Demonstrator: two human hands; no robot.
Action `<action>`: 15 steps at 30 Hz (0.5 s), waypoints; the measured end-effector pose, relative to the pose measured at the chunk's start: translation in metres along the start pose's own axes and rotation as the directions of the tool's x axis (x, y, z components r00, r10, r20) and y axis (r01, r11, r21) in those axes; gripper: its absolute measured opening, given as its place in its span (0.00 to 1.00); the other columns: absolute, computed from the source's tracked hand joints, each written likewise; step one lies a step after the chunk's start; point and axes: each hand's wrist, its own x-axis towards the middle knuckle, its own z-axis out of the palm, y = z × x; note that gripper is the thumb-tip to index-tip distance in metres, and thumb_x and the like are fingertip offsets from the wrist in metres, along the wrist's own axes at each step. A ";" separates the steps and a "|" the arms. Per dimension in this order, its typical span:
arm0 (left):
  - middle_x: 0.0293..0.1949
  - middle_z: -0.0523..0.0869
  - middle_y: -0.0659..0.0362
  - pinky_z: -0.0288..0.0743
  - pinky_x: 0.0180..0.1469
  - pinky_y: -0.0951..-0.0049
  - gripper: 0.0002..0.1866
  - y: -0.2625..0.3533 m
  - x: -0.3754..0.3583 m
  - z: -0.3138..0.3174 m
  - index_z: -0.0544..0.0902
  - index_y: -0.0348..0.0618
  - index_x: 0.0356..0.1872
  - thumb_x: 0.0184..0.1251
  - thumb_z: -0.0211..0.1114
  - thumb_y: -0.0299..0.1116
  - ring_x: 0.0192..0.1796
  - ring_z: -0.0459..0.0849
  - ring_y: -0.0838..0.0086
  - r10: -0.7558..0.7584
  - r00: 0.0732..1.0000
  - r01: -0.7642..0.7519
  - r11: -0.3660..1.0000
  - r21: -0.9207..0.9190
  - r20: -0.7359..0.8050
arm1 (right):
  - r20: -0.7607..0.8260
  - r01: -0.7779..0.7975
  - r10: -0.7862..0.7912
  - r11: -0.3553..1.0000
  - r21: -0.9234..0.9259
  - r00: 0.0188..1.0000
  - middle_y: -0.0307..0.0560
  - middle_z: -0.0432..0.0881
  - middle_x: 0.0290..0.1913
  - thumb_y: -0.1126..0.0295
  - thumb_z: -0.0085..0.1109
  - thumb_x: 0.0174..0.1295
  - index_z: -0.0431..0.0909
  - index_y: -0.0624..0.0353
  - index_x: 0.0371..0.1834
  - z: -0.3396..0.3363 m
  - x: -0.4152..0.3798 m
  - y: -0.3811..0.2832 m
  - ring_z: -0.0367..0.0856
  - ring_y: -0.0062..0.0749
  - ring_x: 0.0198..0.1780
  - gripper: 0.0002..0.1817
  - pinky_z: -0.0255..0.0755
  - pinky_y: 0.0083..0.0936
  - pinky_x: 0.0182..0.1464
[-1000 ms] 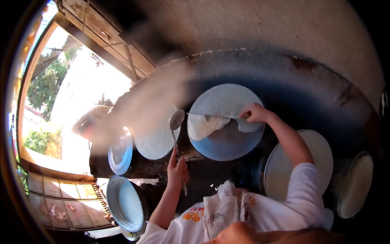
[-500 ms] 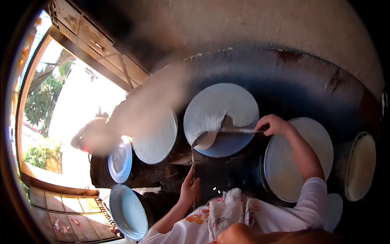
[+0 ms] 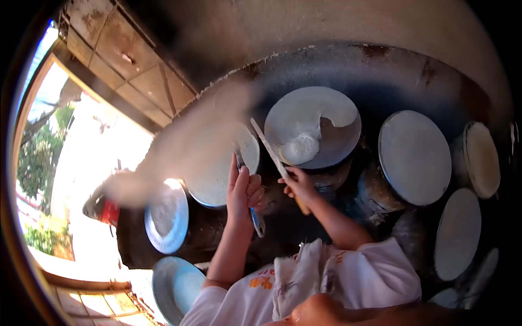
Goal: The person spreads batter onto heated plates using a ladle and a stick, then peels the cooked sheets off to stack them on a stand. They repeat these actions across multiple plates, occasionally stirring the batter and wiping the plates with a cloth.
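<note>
Orange print (image 3: 262, 282) on my shirt (image 3: 375, 269) is unreadable. My left fingers (image 3: 254, 187) curl round one ladle (image 3: 257, 221), my right fingers (image 3: 297, 175) round one spatula (image 3: 268, 146); batter (image 3: 299, 148) lies on one round pan (image 3: 342, 143), upper centre of frame.

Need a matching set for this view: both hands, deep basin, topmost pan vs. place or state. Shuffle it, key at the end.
1. Left hand
2. Right hand
3. Deep basin
4. Topmost pan

A. Low in the picture, left of the left sleeve
B. Holding a flat blade
C. Only partly covered by white coating
D. Gripping a utensil with blue on its handle

Pairs: 1-D, 2-B, 3-A, 4-C
</note>
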 end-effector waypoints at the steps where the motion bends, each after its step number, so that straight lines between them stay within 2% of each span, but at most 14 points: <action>1: 0.17 0.57 0.68 0.55 0.12 0.84 0.25 0.009 0.001 -0.017 0.54 0.69 0.71 0.76 0.44 0.35 0.12 0.54 0.85 -0.009 0.997 0.015 0.998 -0.068 0.080 | -0.120 0.026 -0.026 1.000 0.002 0.992 0.46 0.81 0.36 0.66 0.50 0.68 0.64 0.56 0.58 0.025 0.019 0.031 0.71 0.21 0.18 0.17 0.62 0.19 0.16; 2: 0.17 0.57 0.68 0.55 0.12 0.85 0.25 0.015 -0.010 -0.029 0.54 0.69 0.71 0.76 0.43 0.35 0.12 0.54 0.85 -0.031 0.991 0.051 0.987 -0.155 0.128 | -0.206 0.027 0.002 0.990 0.135 0.979 0.42 0.76 0.30 0.66 0.49 0.69 0.64 0.54 0.56 0.046 0.020 0.040 0.66 0.19 0.15 0.15 0.59 0.20 0.14; 4: 0.17 0.57 0.68 0.54 0.11 0.85 0.25 0.025 -0.021 -0.041 0.54 0.69 0.71 0.76 0.43 0.35 0.11 0.54 0.86 -0.031 0.994 0.037 0.998 -0.054 0.104 | -0.347 0.046 0.050 0.964 0.264 0.936 0.38 0.69 0.26 0.66 0.47 0.70 0.64 0.50 0.56 0.053 -0.004 0.057 0.60 0.17 0.14 0.13 0.55 0.19 0.13; 5: 0.17 0.57 0.68 0.54 0.11 0.85 0.25 0.034 -0.035 -0.046 0.53 0.69 0.71 0.76 0.43 0.36 0.11 0.54 0.86 -0.053 0.996 0.052 0.999 0.014 0.074 | -0.374 0.059 0.053 0.958 0.280 0.926 0.38 0.67 0.28 0.65 0.46 0.70 0.62 0.43 0.57 0.048 -0.018 0.058 0.60 0.17 0.15 0.14 0.56 0.17 0.14; 6: 0.17 0.57 0.68 0.54 0.10 0.86 0.25 0.040 -0.045 -0.053 0.54 0.70 0.71 0.77 0.42 0.36 0.11 0.54 0.86 -0.073 0.994 0.071 0.997 0.029 0.080 | -0.377 0.122 -0.027 0.966 0.230 0.926 0.37 0.68 0.28 0.66 0.48 0.69 0.62 0.41 0.57 0.044 -0.038 0.060 0.59 0.16 0.15 0.15 0.55 0.17 0.14; 8: 0.18 0.57 0.69 0.54 0.08 0.86 0.24 0.051 -0.049 -0.054 0.54 0.71 0.71 0.77 0.41 0.37 0.11 0.53 0.87 -0.086 0.989 0.080 0.995 0.055 0.121 | -0.483 0.169 -0.065 0.970 0.175 0.873 0.37 0.68 0.28 0.67 0.49 0.69 0.62 0.41 0.58 0.038 -0.058 0.052 0.58 0.15 0.16 0.16 0.55 0.17 0.15; 10: 0.17 0.57 0.68 0.55 0.09 0.85 0.25 0.059 -0.061 -0.062 0.51 0.70 0.71 0.77 0.41 0.37 0.09 0.53 0.86 -0.121 0.970 0.124 0.992 -0.001 0.209 | -0.549 0.192 -0.097 0.974 0.119 0.831 0.36 0.68 0.28 0.68 0.50 0.68 0.63 0.40 0.58 0.028 -0.061 0.041 0.58 0.15 0.16 0.17 0.54 0.16 0.15; 11: 0.16 0.58 0.67 0.56 0.09 0.85 0.26 0.065 -0.065 -0.064 0.49 0.69 0.72 0.76 0.42 0.36 0.09 0.53 0.85 -0.120 0.959 0.133 0.991 -0.032 0.258 | -0.602 0.178 -0.061 0.975 0.136 0.796 0.36 0.68 0.27 0.68 0.50 0.68 0.63 0.39 0.58 0.019 -0.055 0.033 0.58 0.15 0.16 0.17 0.54 0.16 0.15; 12: 0.16 0.57 0.67 0.61 0.09 0.83 0.27 0.075 -0.078 -0.064 0.46 0.71 0.72 0.77 0.41 0.38 0.08 0.53 0.86 -0.111 0.914 0.192 0.965 -0.176 0.390 | -0.630 0.182 -0.068 0.976 0.118 0.774 0.36 0.68 0.27 0.67 0.49 0.69 0.63 0.39 0.57 0.016 -0.051 0.020 0.58 0.15 0.16 0.16 0.54 0.16 0.15; 14: 0.14 0.60 0.67 0.71 0.14 0.79 0.23 0.101 -0.115 -0.043 0.55 0.70 0.70 0.77 0.42 0.41 0.08 0.58 0.85 -0.116 0.910 0.253 0.915 -0.313 0.398 | -0.679 0.260 -0.086 0.952 0.158 0.729 0.36 0.66 0.24 0.67 0.49 0.68 0.64 0.42 0.55 0.004 -0.033 0.004 0.58 0.18 0.14 0.14 0.52 0.18 0.13; 15: 0.13 0.63 0.67 0.75 0.19 0.73 0.19 0.113 -0.120 -0.045 0.62 0.65 0.66 0.76 0.43 0.43 0.08 0.60 0.84 -0.056 0.820 0.247 0.932 -0.264 0.569 | -0.673 0.251 -0.114 0.962 0.109 0.731 0.37 0.67 0.23 0.67 0.48 0.69 0.64 0.43 0.55 0.004 -0.026 -0.002 0.58 0.18 0.13 0.13 0.52 0.18 0.13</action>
